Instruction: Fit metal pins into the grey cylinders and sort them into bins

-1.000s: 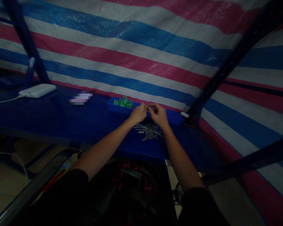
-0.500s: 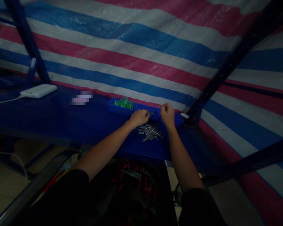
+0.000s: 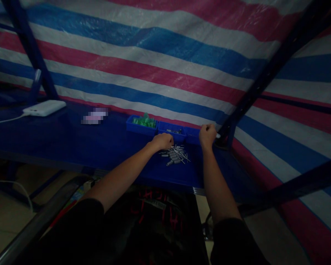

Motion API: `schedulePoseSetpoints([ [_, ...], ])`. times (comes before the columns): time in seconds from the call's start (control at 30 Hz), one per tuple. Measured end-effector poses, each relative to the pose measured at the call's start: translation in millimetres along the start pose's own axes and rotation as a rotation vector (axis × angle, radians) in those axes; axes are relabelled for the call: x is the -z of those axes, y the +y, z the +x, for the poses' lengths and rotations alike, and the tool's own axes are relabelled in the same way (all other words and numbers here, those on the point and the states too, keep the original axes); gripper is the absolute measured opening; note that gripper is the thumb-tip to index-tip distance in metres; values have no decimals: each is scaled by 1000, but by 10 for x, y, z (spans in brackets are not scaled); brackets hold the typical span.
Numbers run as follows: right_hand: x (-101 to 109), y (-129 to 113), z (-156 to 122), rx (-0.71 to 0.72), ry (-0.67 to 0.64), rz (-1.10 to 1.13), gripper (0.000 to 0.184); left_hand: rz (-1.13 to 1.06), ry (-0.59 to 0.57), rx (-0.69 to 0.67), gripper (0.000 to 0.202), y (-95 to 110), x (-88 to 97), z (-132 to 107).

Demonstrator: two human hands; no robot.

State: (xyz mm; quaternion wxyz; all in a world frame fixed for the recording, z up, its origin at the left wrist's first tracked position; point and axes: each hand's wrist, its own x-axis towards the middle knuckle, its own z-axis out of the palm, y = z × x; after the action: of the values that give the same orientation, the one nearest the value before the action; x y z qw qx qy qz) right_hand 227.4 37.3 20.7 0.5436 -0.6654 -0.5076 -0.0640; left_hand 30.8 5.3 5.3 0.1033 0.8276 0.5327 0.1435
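My left hand (image 3: 163, 140) is at the back left edge of a pile of thin metal pins (image 3: 178, 150). Its fingers are curled together; whatever they pinch is hidden. Thicker grey cylinders (image 3: 174, 159) lie among the pins at the front of the pile. My right hand (image 3: 207, 136) hovers over the right end of the right-hand blue bin (image 3: 192, 135), its fingers closed, and I cannot make out what is in them. Between the hands stands the middle blue bin (image 3: 165, 134), with a few small metal parts (image 3: 175, 131) inside.
Left of the middle bin, another blue bin (image 3: 138, 127) holds green translucent pieces (image 3: 145, 120). A white power bank or phone (image 3: 45, 107) with a cable lies on the blue table (image 3: 71, 143). A small white object (image 3: 218, 135) sits behind my right hand, near a frame post (image 3: 231, 129).
My right hand has moved right, from above the middle bin to the right-hand bin; the thin pin it held no longer shows. My left hand has dropped from the middle bin to the pile.
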Motion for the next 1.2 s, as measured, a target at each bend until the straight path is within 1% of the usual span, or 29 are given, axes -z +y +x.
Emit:
schedulePoseSetpoints([
  [0.07,0,28,7,0,-47,-45,11,-87,134,-14,20,-6,-4,28],
  [0.17,-16,59,13,-16,-110,-134,14,-239,382,-65,20,-17,-2,80],
  [0.2,-23,65,15,-22,-128,-161,16,-281,442,-76,20,-19,0,94],
  [0.27,-38,71,19,-33,-163,-208,20,-341,512,-90,20,-17,5,112],
  [0.47,-55,64,27,-49,-232,-337,34,-412,547,-147,16,-2,-5,115],
  [0.67,-62,52,0,-95,-247,-421,37,-466,626,-139,11,-14,0,125],
  [0.73,-67,42,-19,-89,-244,-452,36,-514,642,-125,8,-10,12,132],
  [0.83,-60,26,-48,-31,-224,-486,34,-674,647,-57,3,3,35,146],
  [0.93,-45,-3,-73,-27,-238,-496,39,-932,605,27,4,12,63,151],
  [1.0,-46,-51,-105,-15,-263,-440,42,-1098,557,74,7,9,86,148],
  [1.03,-55,-89,-131,24,-289,-377,41,-1167,537,97,8,5,98,146],
  [1.1,-87,-192,-214,154,-371,-187,39,-1274,519,140,9,-9,122,143],
  [1.2,-158,-379,-396,334,-477,127,42,-1403,517,174,9,-29,149,144],
])
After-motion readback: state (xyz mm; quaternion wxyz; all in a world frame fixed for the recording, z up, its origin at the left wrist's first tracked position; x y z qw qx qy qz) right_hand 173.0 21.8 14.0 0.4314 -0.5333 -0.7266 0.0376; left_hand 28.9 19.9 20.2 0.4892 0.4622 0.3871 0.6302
